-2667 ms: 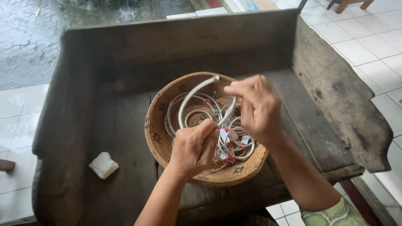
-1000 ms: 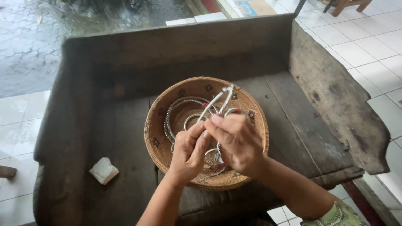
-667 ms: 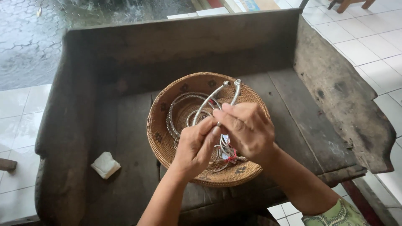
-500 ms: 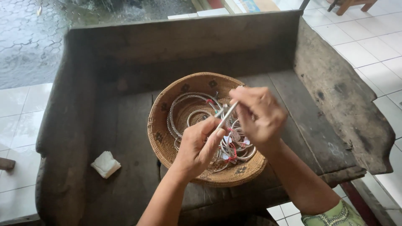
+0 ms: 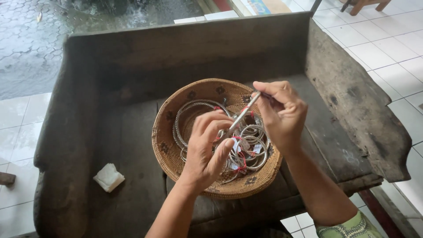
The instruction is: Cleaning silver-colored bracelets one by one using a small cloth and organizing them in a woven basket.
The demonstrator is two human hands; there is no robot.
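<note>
Soft, even daylight, sharp at the centre.

Light comes from the upper left, where the wet pavement (image 5: 31,48) glistens with pale glare, and the white floor tiles (image 5: 379,48) at right are bright, nearly washed out. The dark wooden bench (image 5: 128,145) stays dim, its back corner in deep shadow. The silver bangle (image 5: 240,118) gleams faintly; the right hand (image 5: 282,112) shows slight motion blur.

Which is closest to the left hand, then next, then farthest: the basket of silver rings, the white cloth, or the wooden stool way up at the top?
1. Woven basket: right under the left hand.
2. White cloth: on the bench, off to its left.
3. Wooden stool: far away on the tiled floor, top right.
</note>
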